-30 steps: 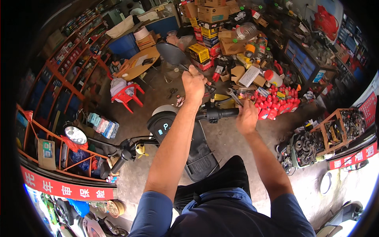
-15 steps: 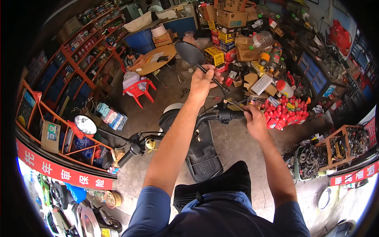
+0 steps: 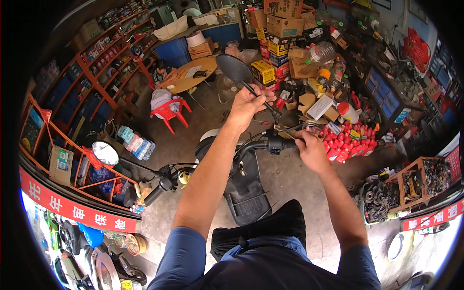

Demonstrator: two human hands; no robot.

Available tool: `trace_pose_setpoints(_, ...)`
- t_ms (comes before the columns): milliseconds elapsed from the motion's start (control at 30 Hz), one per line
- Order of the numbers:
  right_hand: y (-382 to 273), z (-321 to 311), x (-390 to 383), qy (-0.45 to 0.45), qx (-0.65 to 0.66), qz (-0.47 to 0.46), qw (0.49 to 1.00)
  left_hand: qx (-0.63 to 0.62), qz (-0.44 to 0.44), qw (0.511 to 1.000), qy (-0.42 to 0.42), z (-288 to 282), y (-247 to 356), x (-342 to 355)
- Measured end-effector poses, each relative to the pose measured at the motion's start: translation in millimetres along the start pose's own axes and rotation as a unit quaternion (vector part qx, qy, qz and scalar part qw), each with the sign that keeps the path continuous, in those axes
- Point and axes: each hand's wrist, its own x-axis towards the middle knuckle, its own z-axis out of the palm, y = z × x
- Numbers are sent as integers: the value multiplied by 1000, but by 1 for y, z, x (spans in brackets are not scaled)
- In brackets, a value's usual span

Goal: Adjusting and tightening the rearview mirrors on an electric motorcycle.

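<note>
The left hand (image 3: 249,105) has its grip closed around the stem (image 3: 271,110) of a round black mirror (image 3: 234,68), held slanting above the handlebar (image 3: 257,144) of a scooter (image 3: 247,200). The right hand (image 3: 311,149) has a narrow grip on a wrench (image 3: 288,131) near the stem's lower end; I cannot tell whether those 2 touch. Mirror number 2 (image 3: 105,152) stands at the left. Beyond the right hand, red bottles (image 3: 349,141) crowd the floor (image 3: 316,191).

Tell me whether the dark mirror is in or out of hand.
In: the left hand holds the dark mirror by its stem, which passes through the grip and shows on both sides.
</note>
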Motion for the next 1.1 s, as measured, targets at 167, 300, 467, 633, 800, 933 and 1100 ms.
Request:
trace_pose_setpoints(167, -11, 12, -1, 35, 2, -31, 999, 19, 4, 1000, 13, 2, -1, -1)
trace_pose_setpoints(300, -7, 3, 5, -97, 346, 278, 891, 39, -5, 999, 1, 3, 2, -3)
trace_pose_setpoints(467, -11, -2, 6, -112, 471, 351, 802, 66, 39, 997, 5, 1, -8, -4)
trace_pose_setpoints(633, -38, 21, -7, -11, 500, 392, 772, 111, 34, 993, 29, 5, -8, -7)
trace_pose_setpoints(800, -59, 32, -11, 23, 626, 392, 674, 103, 46, 993, 39, 4, -9, -3)
trace_pose_setpoints(933, -51, 24, -3, -19, 645, 389, 658, 78, 77, 994, 18, 3, -12, 1)
trace_pose_setpoints(1100, -35, 20, 11, -104, 628, 370, 677, 170, 131, 971, 102, 0, -7, -12)
